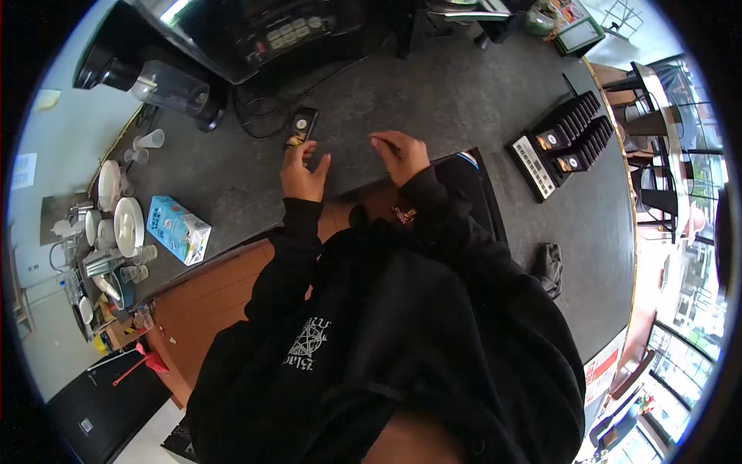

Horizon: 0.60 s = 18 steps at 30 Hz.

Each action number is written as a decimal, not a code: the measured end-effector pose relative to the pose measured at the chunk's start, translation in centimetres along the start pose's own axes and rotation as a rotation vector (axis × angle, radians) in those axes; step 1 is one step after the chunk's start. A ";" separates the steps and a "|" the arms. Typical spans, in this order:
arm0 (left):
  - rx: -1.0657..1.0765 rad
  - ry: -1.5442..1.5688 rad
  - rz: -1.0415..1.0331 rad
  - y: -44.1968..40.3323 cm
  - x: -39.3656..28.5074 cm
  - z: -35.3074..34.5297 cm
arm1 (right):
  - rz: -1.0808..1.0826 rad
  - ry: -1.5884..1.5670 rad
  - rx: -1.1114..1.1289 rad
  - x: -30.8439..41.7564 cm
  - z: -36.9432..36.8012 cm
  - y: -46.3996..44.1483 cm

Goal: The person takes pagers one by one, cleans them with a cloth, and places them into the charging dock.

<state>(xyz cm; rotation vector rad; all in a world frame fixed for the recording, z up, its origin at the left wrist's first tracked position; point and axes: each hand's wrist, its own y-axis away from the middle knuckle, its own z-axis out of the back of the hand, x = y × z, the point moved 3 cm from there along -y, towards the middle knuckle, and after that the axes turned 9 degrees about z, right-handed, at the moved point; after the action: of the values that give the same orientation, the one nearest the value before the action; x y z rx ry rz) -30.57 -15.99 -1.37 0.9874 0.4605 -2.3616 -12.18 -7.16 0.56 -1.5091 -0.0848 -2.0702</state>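
Note:
A slim black pager with a round pale mark and a gold-coloured picture lies on the dark counter. My left hand is at its near end, fingertips touching or almost touching it. The thumb of that hand stands apart from the curled fingers, and nothing shows between them. To the right, my right hand hovers over the counter's near edge. Its thumb and fingertips come together in a pinch, with nothing visible in them. Similar pagers stand in two rows in a charging base with a pale keypad, farther right.
A blue and white carton lies at the left, beside stacked plates and cups. Behind the pager are a cable, a blender-like appliance and a large black machine. A dark cloth-like item lies at right.

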 end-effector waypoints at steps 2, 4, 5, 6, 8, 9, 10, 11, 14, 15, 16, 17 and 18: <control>-0.037 -0.041 -0.016 -0.8 2.9 0.6 | 0.096 0.017 0.014 -0.1 -2.5 -1.3; -0.065 -0.084 -0.034 -1.2 4.0 1.3 | 0.137 0.041 0.029 -0.3 -4.8 -2.6; -0.045 -0.125 0.023 -1.3 4.5 1.3 | 0.179 0.068 0.040 -0.4 -5.9 -3.3; -0.025 -0.164 0.079 -1.4 4.8 1.3 | 0.179 0.069 0.040 -1.0 -6.9 -3.9; -0.008 -0.167 0.083 -1.8 5.1 1.3 | 0.179 0.220 0.124 -2.5 -9.2 -5.2; 0.009 -0.172 0.087 -2.0 5.3 1.3 | 0.178 0.221 0.119 -3.1 -10.0 -5.6; 0.012 -0.173 0.082 -2.2 5.2 1.3 | 0.200 0.242 0.105 -3.6 -10.8 -6.1; 0.021 -0.180 0.098 -2.4 5.2 1.3 | 0.222 0.264 0.090 -4.0 -11.5 -6.4; 0.038 -0.227 0.095 -3.0 5.2 1.1 | 0.199 0.354 0.123 -5.5 -13.0 -7.2; 0.038 -0.264 0.081 -3.1 5.3 0.9 | 0.191 0.356 0.116 -5.4 -13.0 -7.3; 0.046 -0.264 0.073 -3.2 5.5 0.7 | 0.161 0.358 0.161 -5.4 -13.0 -7.4; 0.062 -0.195 0.080 -3.4 5.8 0.5 | 0.131 0.359 0.205 -5.4 -12.9 -7.5; 0.080 -0.126 0.088 -3.5 6.0 0.3 | 0.123 0.361 0.195 -4.8 -12.3 -7.4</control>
<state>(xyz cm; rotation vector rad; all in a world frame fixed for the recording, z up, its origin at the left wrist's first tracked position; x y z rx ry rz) -36.37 -15.35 -5.22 0.8690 0.2710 -2.3612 -25.22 -3.60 -6.19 -0.9852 -0.0520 -2.1309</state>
